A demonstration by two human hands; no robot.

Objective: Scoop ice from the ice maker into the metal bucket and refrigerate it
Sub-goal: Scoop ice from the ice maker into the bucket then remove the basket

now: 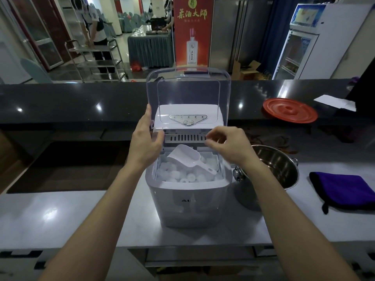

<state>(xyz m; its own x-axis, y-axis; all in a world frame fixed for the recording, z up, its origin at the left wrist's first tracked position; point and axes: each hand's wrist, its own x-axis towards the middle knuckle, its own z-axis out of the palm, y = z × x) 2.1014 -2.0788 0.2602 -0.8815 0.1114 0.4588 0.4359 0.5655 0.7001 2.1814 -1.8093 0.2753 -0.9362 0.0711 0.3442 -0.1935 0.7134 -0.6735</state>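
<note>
A grey ice maker [188, 203] stands on the steel counter with its clear lid [188, 92] raised upright. Its basket is full of round ice pieces [182, 176], and a white plastic scoop [185, 158] lies on top of them. My left hand [145, 138] holds the lid's left edge, fingers straight along it and thumb on the inner side. My right hand [227, 146] hovers over the open basket just right of the scoop, fingers loosely curled and holding nothing. The metal bucket [272, 171] stands right of the machine, with no ice visible inside.
A purple cloth [343, 189] lies on the counter at the right. A red round lid [290, 110] and a white paper [336, 102] rest on the black bar top behind. A glass-door fridge [294, 55] stands at the back right. People work at a trolley far behind.
</note>
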